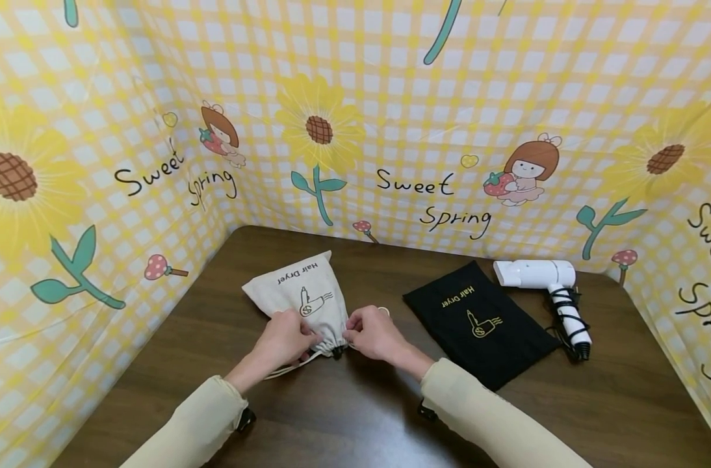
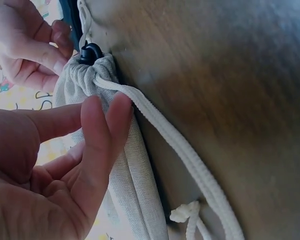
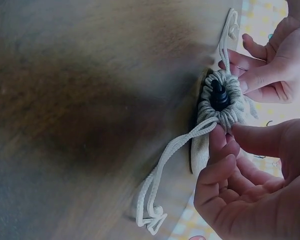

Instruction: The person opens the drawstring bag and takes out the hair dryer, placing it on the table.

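Bag (image 1: pixel 314 292) pinched at both sides of its gathered mouth (image 1: pixel 330 343).
Head: bag lies on the table (image 1: pixel 355 422), mouth toward you, between your left hand (image 1: pixel 282 338) and right hand (image 1: pixel 373 331); thumbs and fingertips nearly closed on the cloth. Probably best to work both sides evenly, no jerking. Left wrist: cord (image 2: pixel 175 137) leaves the mouth and touches a left fingertip; the thumb nearly meets the fingers, though how much cloth they have you cannot tell. Keep that cord free of the pinch. Right wrist: black tip (image 3: pixel 220 97) sits inside the puckered ring; right thumb and forefinger grip its near edge, left thumb the far. Spread puckers gently, clear of the tip.
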Tool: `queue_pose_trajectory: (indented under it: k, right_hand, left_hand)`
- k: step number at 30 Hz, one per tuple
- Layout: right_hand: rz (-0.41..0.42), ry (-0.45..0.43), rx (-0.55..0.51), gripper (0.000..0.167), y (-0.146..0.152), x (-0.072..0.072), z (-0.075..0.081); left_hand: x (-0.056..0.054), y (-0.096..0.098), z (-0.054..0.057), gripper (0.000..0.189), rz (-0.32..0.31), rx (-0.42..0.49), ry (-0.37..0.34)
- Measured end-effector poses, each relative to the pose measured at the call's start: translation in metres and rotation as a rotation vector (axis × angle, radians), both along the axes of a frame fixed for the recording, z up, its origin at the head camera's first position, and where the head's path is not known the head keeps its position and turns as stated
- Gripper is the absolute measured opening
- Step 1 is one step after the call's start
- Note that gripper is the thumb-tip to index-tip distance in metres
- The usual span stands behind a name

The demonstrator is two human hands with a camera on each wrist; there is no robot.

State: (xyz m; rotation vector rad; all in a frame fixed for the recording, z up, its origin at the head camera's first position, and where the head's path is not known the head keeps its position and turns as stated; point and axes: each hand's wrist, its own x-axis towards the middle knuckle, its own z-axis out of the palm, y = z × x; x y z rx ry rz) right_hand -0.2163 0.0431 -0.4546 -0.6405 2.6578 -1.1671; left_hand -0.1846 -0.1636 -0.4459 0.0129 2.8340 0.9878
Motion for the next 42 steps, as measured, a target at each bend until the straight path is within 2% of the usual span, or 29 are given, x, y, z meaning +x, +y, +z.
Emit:
queue_pose_trajectory:
  k: [8,15,25,42]
  right_hand:
    - [-0.027,-0.01,0.021,0.011,0.0,-0.0016,-0.0011]
    - [-0.045,-0.004,0.048,0.015,0.0,-0.001,-0.0036]
    - [-0.033,-0.015,0.056,0.018,0.0017,-0.0008,-0.0018]
    - [-0.009,0.002,0.05,0.017,0.0086,-0.0018,-0.0036]
  left_hand:
    - [-0.0005,0.0049,-0.0023,0.022,-0.003,0.038,0.024]
    - [0.0003,0.0042,-0.0012,0.026,-0.028,-0.015,0.058]
    - [0.0018,0.001,0.0024,0.029,-0.036,-0.043,0.069]
    - [0.0042,-0.0043,0.0012,0.027,-0.031,-0.043,0.086]
